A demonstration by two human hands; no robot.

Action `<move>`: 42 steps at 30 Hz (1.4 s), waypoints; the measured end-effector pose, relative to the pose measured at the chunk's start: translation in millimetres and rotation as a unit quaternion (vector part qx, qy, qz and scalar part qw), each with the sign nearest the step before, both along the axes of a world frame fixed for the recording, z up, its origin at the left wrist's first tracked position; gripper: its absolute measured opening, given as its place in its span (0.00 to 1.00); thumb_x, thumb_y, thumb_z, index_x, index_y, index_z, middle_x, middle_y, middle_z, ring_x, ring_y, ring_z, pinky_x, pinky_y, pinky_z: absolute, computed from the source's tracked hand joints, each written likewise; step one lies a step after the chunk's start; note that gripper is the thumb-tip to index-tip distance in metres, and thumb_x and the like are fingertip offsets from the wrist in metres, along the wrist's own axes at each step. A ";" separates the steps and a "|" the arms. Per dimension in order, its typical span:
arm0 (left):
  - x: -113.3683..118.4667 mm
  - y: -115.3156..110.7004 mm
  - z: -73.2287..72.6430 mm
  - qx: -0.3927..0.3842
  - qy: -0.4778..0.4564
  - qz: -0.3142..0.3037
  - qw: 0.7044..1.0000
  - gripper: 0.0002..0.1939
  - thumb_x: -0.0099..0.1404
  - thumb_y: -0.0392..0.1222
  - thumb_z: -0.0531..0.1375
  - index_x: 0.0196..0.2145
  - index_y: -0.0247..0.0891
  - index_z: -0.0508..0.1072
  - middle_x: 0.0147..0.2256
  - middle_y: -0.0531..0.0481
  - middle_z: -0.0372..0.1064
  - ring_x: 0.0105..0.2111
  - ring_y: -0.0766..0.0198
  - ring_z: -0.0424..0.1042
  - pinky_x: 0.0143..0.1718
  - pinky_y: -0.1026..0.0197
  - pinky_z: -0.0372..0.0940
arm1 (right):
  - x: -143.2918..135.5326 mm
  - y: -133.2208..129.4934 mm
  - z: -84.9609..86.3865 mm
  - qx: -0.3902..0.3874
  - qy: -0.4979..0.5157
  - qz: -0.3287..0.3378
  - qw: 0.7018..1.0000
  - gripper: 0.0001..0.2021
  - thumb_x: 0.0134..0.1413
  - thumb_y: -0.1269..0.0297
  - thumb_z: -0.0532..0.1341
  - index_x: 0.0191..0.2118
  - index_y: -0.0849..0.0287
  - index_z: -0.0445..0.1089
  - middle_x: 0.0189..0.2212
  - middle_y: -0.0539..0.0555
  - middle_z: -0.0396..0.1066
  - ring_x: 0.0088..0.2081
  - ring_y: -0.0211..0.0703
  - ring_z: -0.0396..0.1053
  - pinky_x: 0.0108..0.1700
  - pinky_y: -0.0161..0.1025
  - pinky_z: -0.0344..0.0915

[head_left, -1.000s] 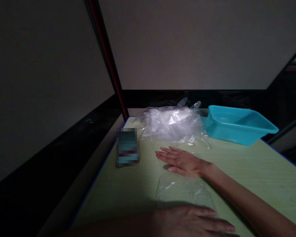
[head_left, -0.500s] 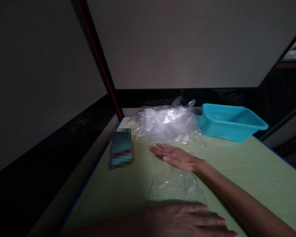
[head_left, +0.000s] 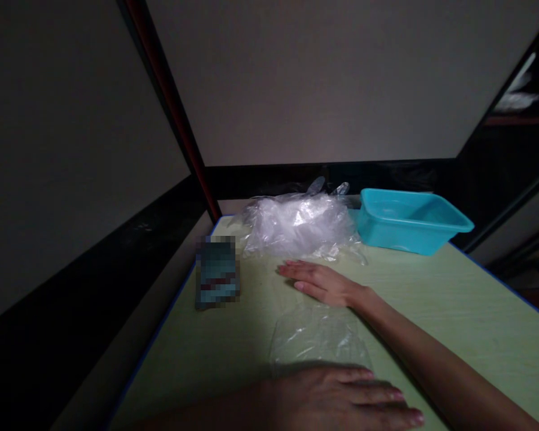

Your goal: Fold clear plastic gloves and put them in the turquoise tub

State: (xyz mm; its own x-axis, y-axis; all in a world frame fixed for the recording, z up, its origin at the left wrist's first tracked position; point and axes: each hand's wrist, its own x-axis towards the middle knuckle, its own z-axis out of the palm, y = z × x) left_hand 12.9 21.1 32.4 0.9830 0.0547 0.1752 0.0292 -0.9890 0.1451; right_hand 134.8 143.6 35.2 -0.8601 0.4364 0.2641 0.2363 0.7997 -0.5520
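A clear plastic disposable glove (head_left: 318, 338) lies flat on the table between my two hands. My left hand (head_left: 336, 395) reaches in from the lower left, palm down across the near end of the glove, hiding that part. Its fingers are stretched out to the right and slightly apart. Beyond the glove's far end, my right hand (head_left: 317, 282) rests flat with its fingers extended to the left. Its palm is by the glove's far edge; whether it covers any of the glove I cannot tell. Neither hand grips anything.
A heap of crumpled clear plastic gloves (head_left: 300, 224) lies at the back of the light green table (head_left: 435, 305). To its right stands a turquoise plastic basin (head_left: 399, 233). A blurred-out, phone-like object (head_left: 218, 272) lies near the left edge. Walls rise behind and to the left.
The view has shifted slightly, so the heap and basin appear a little further left. Both hands stay flat in nearly the same places, and the glove still lies between them.
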 end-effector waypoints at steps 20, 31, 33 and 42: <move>-0.9 -0.1 4.6 0.074 0.006 -0.014 0.997 0.22 0.69 0.41 0.46 0.59 0.36 0.57 0.62 0.53 0.46 0.63 0.64 0.36 0.60 0.62 0.45 | 29.5 2.3 -3.3 0.151 -0.075 -0.138 0.976 0.24 0.63 0.55 0.45 0.61 0.61 0.51 0.61 0.59 0.52 0.62 0.48 0.44 0.61 0.54 0.43; -0.2 -1.1 3.1 0.046 0.000 -0.003 0.999 0.21 0.69 0.42 0.47 0.58 0.38 0.58 0.63 0.52 0.44 0.63 0.64 0.36 0.60 0.61 0.45 | 28.5 14.9 -19.4 0.181 -0.108 -0.235 0.949 0.33 0.60 0.47 0.47 0.64 0.62 0.42 0.63 0.62 0.43 0.64 0.51 0.36 0.61 0.56 0.37; -0.4 -2.3 3.3 0.047 -0.001 0.002 0.999 0.21 0.69 0.42 0.46 0.58 0.37 0.58 0.63 0.51 0.42 0.63 0.62 0.36 0.61 0.59 0.43 | 28.3 14.6 -19.1 0.184 -0.108 -0.236 0.948 0.33 0.60 0.47 0.47 0.64 0.61 0.42 0.63 0.61 0.44 0.64 0.50 0.36 0.61 0.56 0.37; -1.8 -16.7 27.2 -0.017 0.004 0.045 0.999 0.20 0.71 0.42 0.42 0.58 0.37 0.56 0.63 0.52 0.41 0.62 0.66 0.36 0.62 0.58 0.39 | 27.5 12.4 -17.6 0.185 -0.100 -0.240 0.948 0.31 0.61 0.49 0.46 0.63 0.62 0.45 0.62 0.62 0.48 0.63 0.51 0.40 0.61 0.55 0.38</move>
